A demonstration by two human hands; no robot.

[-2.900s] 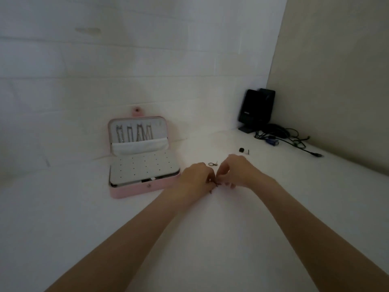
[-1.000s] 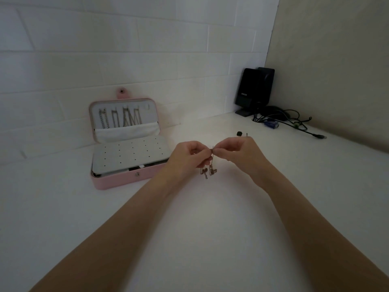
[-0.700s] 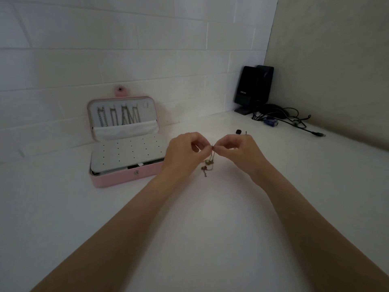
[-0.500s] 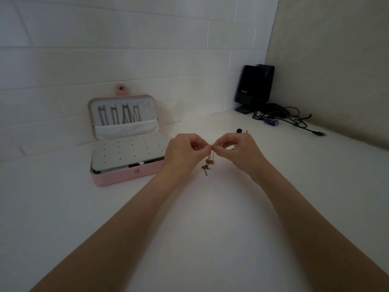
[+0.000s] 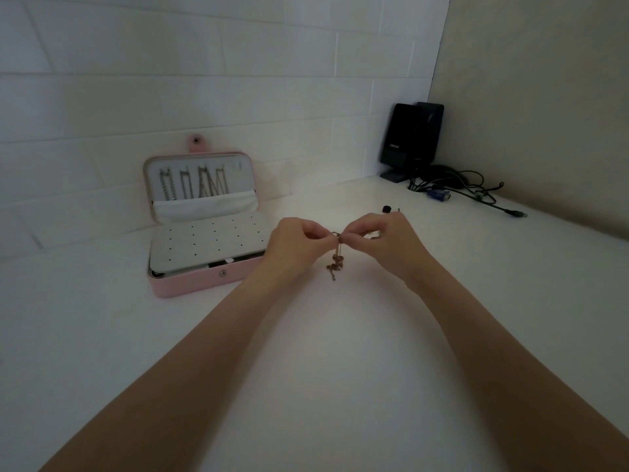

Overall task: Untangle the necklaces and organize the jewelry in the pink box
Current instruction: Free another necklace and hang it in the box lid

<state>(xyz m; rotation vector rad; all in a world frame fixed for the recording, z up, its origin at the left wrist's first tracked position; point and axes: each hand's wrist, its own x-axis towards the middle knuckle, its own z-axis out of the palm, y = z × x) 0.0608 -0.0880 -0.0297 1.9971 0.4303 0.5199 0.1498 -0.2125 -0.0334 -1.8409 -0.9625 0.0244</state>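
Observation:
A thin tangled gold chain (image 5: pixel 336 262) hangs a little above the white table, bunched at its lower end. My left hand (image 5: pixel 296 243) and my right hand (image 5: pixel 381 241) pinch its top from either side, fingertips almost touching. The pink box (image 5: pixel 200 284) stands open to the left of my hands. Several chains (image 5: pixel 194 183) hang in its raised lid above a white pocket. A white perforated panel (image 5: pixel 207 241) covers its base.
Two black speakers (image 5: pixel 412 139) stand in the far right corner with a tangle of black cables (image 5: pixel 459 187) beside them. A small black item (image 5: pixel 386 209) lies just beyond my right hand. White brick wall runs behind the box.
Both hands have lifted the chain off the table and hold it up between pinched fingertips. Over the last second the hands and chain have stayed almost still.

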